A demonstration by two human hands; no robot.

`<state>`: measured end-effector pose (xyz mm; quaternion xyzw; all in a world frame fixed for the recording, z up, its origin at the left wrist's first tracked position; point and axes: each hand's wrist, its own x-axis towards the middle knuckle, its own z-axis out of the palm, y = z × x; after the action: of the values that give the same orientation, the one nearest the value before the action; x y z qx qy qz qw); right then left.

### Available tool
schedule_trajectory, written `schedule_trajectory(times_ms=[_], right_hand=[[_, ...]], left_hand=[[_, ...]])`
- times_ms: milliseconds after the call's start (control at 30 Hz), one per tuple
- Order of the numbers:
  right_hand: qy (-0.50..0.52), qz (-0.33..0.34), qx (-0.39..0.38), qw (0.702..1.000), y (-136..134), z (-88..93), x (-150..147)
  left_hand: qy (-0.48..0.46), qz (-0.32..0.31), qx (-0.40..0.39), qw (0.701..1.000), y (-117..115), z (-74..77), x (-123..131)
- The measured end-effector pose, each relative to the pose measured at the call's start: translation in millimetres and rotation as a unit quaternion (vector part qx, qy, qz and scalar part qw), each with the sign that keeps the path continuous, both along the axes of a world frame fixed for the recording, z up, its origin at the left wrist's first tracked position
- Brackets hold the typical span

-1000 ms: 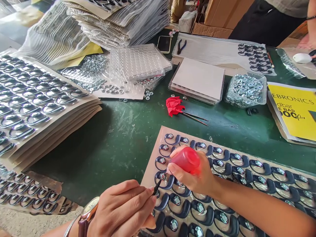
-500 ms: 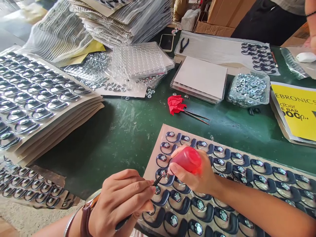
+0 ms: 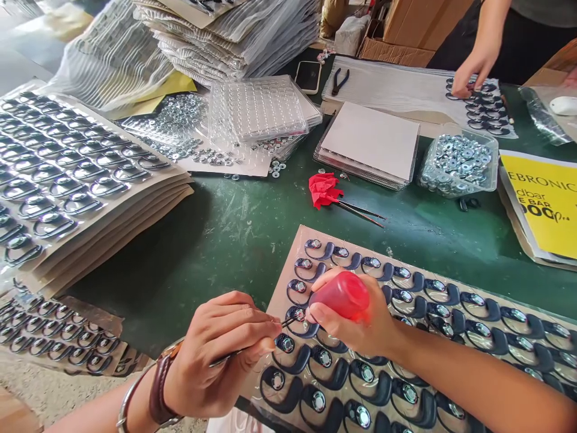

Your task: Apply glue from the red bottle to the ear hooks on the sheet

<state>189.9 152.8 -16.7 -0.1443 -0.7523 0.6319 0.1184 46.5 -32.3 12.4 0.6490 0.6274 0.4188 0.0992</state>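
Note:
My right hand point(image 3: 351, 313) is wrapped round a red squeeze bottle point(image 3: 345, 294), tilted with its nozzle end down at the left edge of a board. In my left hand point(image 3: 229, 349) is a pair of dark tweezers point(image 3: 288, 322), the tips pointing right at one of the black ear-hook parts point(image 3: 297, 314). Rows of these hooked parts, each with a round silver speaker-like disc, lie on a tan backing board point(image 3: 288, 270) under clear film. Where the nozzle meets the part is hidden by my right fingers.
To the left rises a stack of filled boards point(image 3: 112, 240). Ahead lie a red cloth point(image 3: 323, 190) with thin tools, a clear box of metal discs point(image 3: 460, 162), pliers point(image 3: 339, 82) and a phone point(image 3: 308, 76). At the back right a co-worker's hand point(image 3: 478, 63) touches similar parts.
My left hand has drawn slightly left and turned, with the tweezer tips backing away from the bottle. My right hand stays almost still. The co-worker's hand has come down onto the parts.

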Motion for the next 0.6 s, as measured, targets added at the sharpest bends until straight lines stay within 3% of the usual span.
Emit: schedule_trajectory(times_ms=[300,600], right_hand=[[0.036,-0.006,-0.004,0.999,-1.9,1.0,0.0],[0.005,0.011,0.001,1.000,-1.8,-3.5,-0.2]], left_hand=[[-0.033,0.045,-0.002,0.998,5.1,0.7,-3.4],[-0.074,0.076,-0.047,0.993,6.8,1.0,-6.2]])
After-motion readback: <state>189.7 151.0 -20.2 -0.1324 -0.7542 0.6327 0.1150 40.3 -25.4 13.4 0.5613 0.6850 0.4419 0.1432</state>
